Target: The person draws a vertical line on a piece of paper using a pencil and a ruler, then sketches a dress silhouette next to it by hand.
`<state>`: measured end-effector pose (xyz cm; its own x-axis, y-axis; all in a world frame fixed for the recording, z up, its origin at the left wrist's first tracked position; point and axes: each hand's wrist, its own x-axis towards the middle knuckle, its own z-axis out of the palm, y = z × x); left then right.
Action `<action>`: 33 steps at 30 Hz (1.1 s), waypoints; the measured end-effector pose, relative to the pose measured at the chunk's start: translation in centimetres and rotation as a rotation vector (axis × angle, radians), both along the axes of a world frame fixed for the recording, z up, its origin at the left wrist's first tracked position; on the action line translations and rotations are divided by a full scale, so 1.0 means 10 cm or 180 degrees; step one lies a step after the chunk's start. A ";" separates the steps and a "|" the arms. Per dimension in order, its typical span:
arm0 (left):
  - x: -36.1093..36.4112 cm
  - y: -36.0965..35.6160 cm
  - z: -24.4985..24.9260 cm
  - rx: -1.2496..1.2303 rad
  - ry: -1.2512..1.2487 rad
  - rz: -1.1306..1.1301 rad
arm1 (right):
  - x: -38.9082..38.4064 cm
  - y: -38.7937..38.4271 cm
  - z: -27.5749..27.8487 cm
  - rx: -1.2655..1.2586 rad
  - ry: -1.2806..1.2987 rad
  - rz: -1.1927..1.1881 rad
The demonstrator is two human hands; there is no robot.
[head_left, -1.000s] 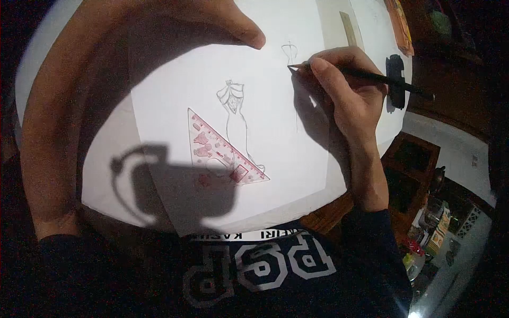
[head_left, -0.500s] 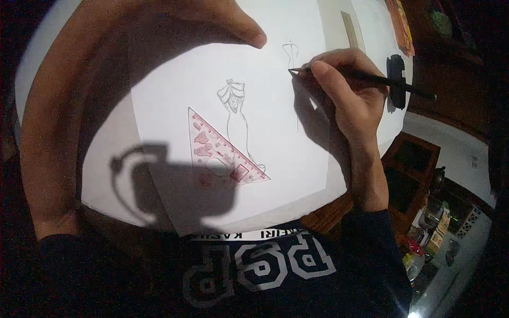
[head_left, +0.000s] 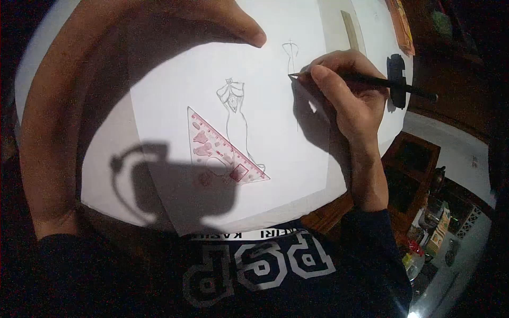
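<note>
My right hand [head_left: 352,90] grips a dark pencil [head_left: 382,81]. The pencil's tip rests at the left outline of a small, faint dress-form sketch [head_left: 290,52] on the white paper [head_left: 175,85]. My left hand [head_left: 225,18] lies on the upper part of the sheet, one digit stretched out and the rest cut off by the frame's top edge. A finished-looking pencil drawing of a long dress [head_left: 236,116] is left of the small sketch. Over its lower part lies a clear triangle ruler with pink markings [head_left: 220,153], touched by neither hand.
A black object [head_left: 396,82] lies at the table's right side, beyond my right hand. A narrow ruler-like strip [head_left: 350,29] and an orange item [head_left: 400,26] are at the upper right. Head-shaped shadow [head_left: 183,183] falls on the paper. Wooden furniture [head_left: 408,164] stands at the right.
The pencil tip has moved slightly down along the small sketch, with my right hand shifting a little. The left hand and triangle ruler stay in place.
</note>
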<state>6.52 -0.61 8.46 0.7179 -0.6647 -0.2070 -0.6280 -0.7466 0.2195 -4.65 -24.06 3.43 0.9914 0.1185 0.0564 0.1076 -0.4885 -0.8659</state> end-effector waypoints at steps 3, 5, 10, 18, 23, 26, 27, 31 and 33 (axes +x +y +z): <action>0.01 -0.03 0.02 -0.0042 -0.0052 -0.0004 | -0.01 0.02 -0.03 0.0199 -0.0051 -0.0102; 0.09 -0.11 0.09 0.0363 0.0571 0.0397 | -0.01 0.02 -0.03 0.0262 -0.0046 -0.0083; 0.10 -0.11 0.08 0.0388 0.0546 0.0320 | -0.01 0.01 -0.01 0.0247 0.0003 -0.0081; 0.12 -0.09 0.06 0.0381 0.0443 0.0264 | -0.02 -0.01 0.02 0.0315 0.0110 0.0034; 0.11 -0.12 0.08 0.0482 0.0558 0.0369 | -0.04 0.00 0.01 0.0328 0.0091 0.0028; 0.10 -0.11 0.08 0.0476 0.0545 0.0362 | -0.04 0.00 0.03 0.0372 0.0148 0.0050; 0.10 -0.11 0.08 0.0475 0.0543 0.0363 | -0.04 0.00 0.03 0.0429 0.0160 0.0082; 0.12 -0.08 0.05 0.0322 0.0472 0.0283 | -0.03 0.00 0.00 0.0446 0.0031 0.0209; 0.07 -0.05 0.03 0.0295 0.0406 0.0208 | -0.04 0.00 0.00 0.0494 0.0082 0.0164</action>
<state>7.26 -1.08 8.73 0.7230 -0.5912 -0.3575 -0.5488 -0.8058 0.2226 -5.05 -24.04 3.41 0.9855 0.1611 0.0526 0.1058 -0.3430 -0.9333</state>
